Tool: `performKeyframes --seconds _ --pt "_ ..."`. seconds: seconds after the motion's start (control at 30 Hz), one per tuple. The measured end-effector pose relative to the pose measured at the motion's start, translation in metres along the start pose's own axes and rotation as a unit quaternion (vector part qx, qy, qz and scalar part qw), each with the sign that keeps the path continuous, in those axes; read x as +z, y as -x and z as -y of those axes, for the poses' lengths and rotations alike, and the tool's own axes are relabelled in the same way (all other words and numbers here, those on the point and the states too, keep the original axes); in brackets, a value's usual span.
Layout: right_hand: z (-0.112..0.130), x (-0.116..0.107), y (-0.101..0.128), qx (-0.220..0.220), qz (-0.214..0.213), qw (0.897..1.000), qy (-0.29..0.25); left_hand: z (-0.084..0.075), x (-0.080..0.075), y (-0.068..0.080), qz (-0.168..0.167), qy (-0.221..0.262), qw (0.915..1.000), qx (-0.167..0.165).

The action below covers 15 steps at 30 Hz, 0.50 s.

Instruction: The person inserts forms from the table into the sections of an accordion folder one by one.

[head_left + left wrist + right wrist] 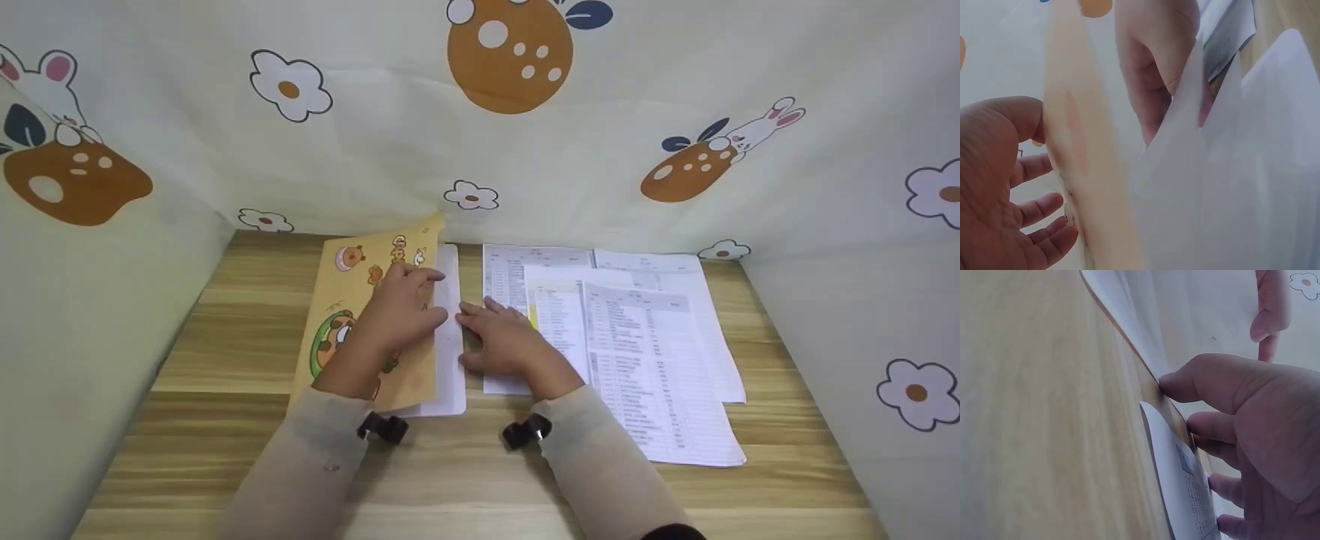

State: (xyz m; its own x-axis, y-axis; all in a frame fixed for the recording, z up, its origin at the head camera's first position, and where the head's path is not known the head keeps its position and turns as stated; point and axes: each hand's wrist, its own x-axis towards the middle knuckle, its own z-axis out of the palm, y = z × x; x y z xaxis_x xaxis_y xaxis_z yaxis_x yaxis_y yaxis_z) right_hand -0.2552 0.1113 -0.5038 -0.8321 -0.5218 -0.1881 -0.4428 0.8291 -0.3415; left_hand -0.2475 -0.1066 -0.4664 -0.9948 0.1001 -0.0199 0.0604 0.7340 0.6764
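Note:
A folder with an orange cartoon cover (352,300) lies on the wooden table (225,330), its cover lifted off the white pages (450,345). My left hand (409,300) rests on the cover with fingers stretched toward its right edge. In the left wrist view my left hand (999,191) is open beside the cover edge (1072,146). My right hand (495,337) lies flat on the white page next to the folder. In the right wrist view the right hand (1252,416) has its thumb against the page edge (1145,343).
Several printed sheets (637,337) lie overlapping to the right of the hands, the nearest reaching toward the table's front. A cartoon-patterned cloth (525,135) walls in the back and both sides. Bare wood (450,480) shows in front.

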Motion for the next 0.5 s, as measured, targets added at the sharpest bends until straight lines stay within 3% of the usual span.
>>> performKeyframes --seconds 0.2,0.5 --pt "-0.001 0.001 -0.001 0.000 -0.002 1.000 0.002 0.005 -0.011 0.003 -0.005 0.049 0.9988 -0.003" --pt "-0.002 0.001 -0.001 0.010 0.003 1.000 0.001 0.013 -0.024 0.004 -0.017 0.109 0.9937 0.019"
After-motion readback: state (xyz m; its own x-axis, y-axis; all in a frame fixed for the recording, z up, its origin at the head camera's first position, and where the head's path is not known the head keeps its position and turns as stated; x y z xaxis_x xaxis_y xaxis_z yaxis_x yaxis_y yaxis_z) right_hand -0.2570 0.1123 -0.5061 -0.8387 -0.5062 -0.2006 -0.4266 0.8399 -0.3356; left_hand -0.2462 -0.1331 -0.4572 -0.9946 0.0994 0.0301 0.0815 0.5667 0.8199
